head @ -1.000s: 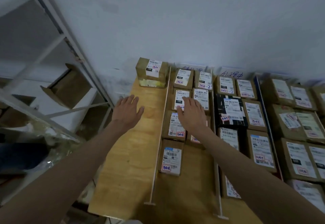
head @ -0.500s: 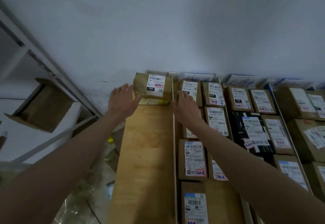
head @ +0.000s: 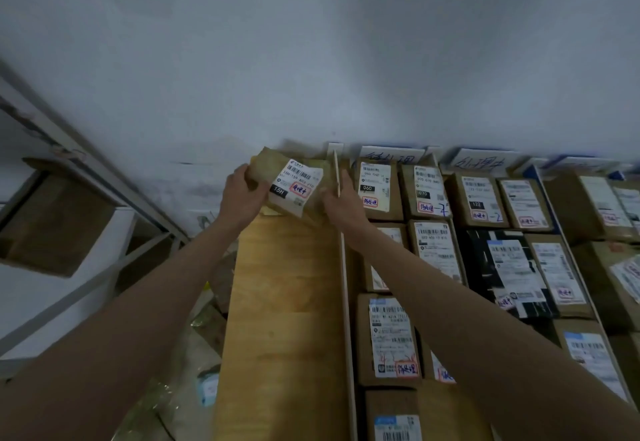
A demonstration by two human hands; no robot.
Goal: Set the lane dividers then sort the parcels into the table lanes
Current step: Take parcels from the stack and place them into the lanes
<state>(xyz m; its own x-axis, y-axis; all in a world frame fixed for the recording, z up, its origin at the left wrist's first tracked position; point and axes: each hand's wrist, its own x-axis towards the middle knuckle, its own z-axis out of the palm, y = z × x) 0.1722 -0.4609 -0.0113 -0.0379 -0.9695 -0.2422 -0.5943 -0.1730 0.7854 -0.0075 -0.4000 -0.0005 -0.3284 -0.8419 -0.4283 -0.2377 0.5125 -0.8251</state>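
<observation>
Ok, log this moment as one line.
left hand: grips 15H parcel | right hand: grips same parcel | parcel: tilted, far end of leftmost lane | divider: beside it

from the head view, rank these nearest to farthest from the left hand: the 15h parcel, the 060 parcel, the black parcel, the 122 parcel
1. 15H parcel: gripped by the left hand, far end of the leftmost lane.
2. 060 parcel: just right of the divider.
3. 122 parcel: farther right, back row.
4. Black parcel: right of that and nearer the camera.
</observation>
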